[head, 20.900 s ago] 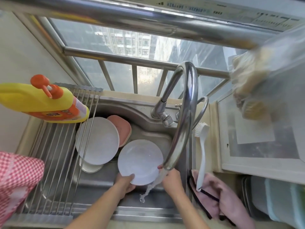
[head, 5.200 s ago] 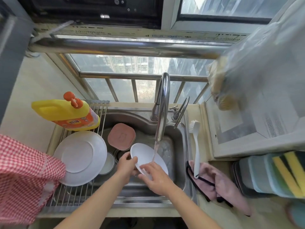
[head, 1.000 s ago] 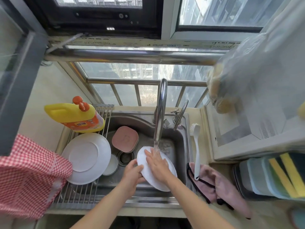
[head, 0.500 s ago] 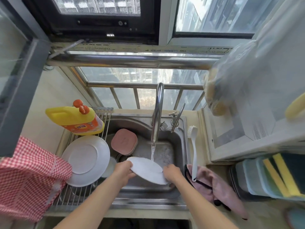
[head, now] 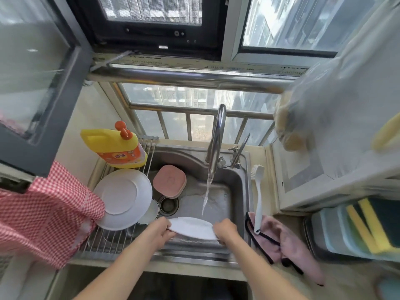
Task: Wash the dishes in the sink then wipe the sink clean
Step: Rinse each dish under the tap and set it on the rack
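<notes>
Head view: my left hand (head: 161, 229) and right hand (head: 225, 230) each grip an edge of the plate (head: 191, 228). I've tipped it nearly flat and drawn it clear of the water (head: 206, 193), low over the sink (head: 238, 180). Rinse looks finished; rack (head: 104, 245) next, I reckon.

Plate (head: 123, 197) on rack (head: 112, 241) left of sink (head: 238, 191); brush (head: 258, 191) right.
</notes>
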Demonstrator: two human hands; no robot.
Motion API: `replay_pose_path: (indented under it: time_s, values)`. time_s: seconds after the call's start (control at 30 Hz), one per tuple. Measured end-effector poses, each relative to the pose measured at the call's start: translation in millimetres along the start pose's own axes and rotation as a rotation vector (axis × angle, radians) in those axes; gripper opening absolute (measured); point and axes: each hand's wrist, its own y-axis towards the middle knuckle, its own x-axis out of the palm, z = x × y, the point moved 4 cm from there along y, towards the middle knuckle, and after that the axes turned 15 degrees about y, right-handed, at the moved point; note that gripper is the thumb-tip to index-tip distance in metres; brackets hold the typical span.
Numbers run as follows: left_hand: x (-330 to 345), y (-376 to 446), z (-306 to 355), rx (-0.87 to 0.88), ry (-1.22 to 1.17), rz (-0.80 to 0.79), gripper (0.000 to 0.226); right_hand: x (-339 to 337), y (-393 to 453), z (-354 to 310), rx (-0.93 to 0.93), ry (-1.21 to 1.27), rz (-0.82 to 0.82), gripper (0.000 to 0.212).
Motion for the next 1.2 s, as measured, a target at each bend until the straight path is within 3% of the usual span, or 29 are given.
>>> replay_pose_path:
  time_s: [0.17,0.3,0.4,0.53,0.6,0.7,0.8,0.97,1.2]
  values:
    - [-14,-3,-7,0.013,0.027,-0.03,0.019,9,-15,4,-0.025,-0.026,0.056,0.033]
    - [-30,3,-10,0.049,0.063,-0.065,0.035,21,-29,9,-0.03,0.029,0.145,0.037]
    - [-36,3,-13,0.039,0.071,-0.1,0.03,29,-44,9,-0.009,0.065,0.159,0.037]
    - [-43,-7,-11,0.089,0.114,-0.134,0.027,36,-38,19,0.018,0.286,0.182,0.045]
    - [-52,-7,-7,0.136,0.152,-0.083,0.028,41,-42,20,0.047,0.49,0.122,0.055]
    - [-72,5,-1,0.201,0.143,0.008,0.028,57,-70,11,0.109,0.82,-0.025,0.021]
    - [-99,14,7,0.316,0.154,0.078,0.03,68,-71,1,0.061,0.949,-0.169,0.022]
    - [-141,19,17,0.501,0.277,0.353,0.037,100,-66,-37,-0.08,1.011,-0.299,0.015]
    - [-149,4,34,0.69,0.617,0.629,0.08,147,-52,-95,-0.157,1.045,-0.348,0.014]
